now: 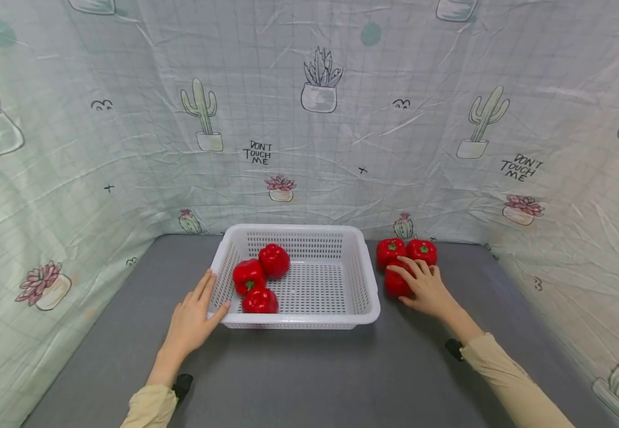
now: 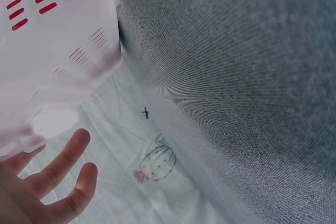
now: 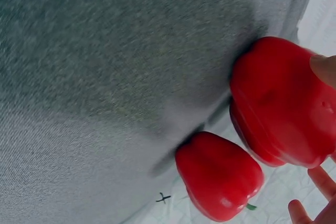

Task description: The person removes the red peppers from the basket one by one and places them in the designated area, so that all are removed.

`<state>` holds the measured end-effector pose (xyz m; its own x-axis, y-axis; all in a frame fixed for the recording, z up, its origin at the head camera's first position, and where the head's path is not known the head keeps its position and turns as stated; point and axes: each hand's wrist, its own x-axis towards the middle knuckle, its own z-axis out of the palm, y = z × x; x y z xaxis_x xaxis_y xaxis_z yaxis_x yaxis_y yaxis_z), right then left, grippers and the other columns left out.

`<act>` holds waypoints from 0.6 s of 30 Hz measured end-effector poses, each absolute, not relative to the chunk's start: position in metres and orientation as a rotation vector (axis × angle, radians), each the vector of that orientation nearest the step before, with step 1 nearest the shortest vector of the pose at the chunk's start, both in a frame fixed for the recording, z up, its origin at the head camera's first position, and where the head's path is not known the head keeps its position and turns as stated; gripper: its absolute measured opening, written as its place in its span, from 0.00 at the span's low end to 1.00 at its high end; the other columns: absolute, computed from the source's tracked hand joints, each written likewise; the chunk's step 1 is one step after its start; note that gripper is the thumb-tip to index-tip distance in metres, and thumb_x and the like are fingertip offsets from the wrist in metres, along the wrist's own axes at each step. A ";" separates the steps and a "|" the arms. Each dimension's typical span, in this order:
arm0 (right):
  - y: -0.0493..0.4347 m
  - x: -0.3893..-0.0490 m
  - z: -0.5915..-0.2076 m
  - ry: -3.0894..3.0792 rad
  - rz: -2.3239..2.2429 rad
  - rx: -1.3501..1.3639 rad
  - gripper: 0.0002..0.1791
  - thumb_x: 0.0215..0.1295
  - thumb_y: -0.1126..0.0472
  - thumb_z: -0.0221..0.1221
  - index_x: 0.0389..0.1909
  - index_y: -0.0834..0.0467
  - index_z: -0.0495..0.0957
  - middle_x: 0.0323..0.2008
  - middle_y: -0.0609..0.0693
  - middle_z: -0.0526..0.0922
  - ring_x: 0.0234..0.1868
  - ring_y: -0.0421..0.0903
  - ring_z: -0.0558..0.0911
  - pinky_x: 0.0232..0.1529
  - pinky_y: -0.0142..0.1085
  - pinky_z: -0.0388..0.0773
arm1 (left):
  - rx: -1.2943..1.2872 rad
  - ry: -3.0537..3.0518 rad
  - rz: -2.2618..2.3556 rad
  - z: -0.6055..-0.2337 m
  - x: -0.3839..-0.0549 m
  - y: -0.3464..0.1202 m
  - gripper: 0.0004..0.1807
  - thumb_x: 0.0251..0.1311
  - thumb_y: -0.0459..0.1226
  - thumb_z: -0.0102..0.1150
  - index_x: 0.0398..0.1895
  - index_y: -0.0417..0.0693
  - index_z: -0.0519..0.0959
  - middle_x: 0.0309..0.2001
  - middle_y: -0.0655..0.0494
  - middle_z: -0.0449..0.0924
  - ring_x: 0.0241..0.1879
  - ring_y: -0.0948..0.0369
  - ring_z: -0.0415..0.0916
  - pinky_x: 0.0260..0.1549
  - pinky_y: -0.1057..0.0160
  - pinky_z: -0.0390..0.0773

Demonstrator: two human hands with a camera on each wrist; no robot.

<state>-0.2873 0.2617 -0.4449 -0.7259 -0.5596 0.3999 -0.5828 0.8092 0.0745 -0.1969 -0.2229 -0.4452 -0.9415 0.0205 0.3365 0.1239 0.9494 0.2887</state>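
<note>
A white plastic basket stands on the grey table with three red bell peppers inside, among them the front bell pepper. At its left front corner my left hand rests on the rim, fingers extended; the left wrist view has its fingers beside the basket wall. Right of the basket, my right hand grips the nearest bell pepper from above. In the right wrist view the thumb presses that bell pepper, with fingertips at its far side.
Two more bell peppers, a left one and a right one, sit just behind the gripped pepper. A cactus-print sheet hangs behind the table and along both sides.
</note>
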 end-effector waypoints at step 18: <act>0.238 -0.275 -0.429 -2.505 0.163 0.907 0.43 0.34 0.52 0.71 0.57 0.47 0.64 0.61 0.56 0.61 0.54 0.55 0.63 0.44 0.52 0.62 | -0.113 -2.762 -0.429 -0.445 -0.196 -0.223 0.40 0.53 0.50 0.54 0.66 0.40 0.55 0.67 0.42 0.54 0.50 0.42 0.68 0.41 0.40 0.69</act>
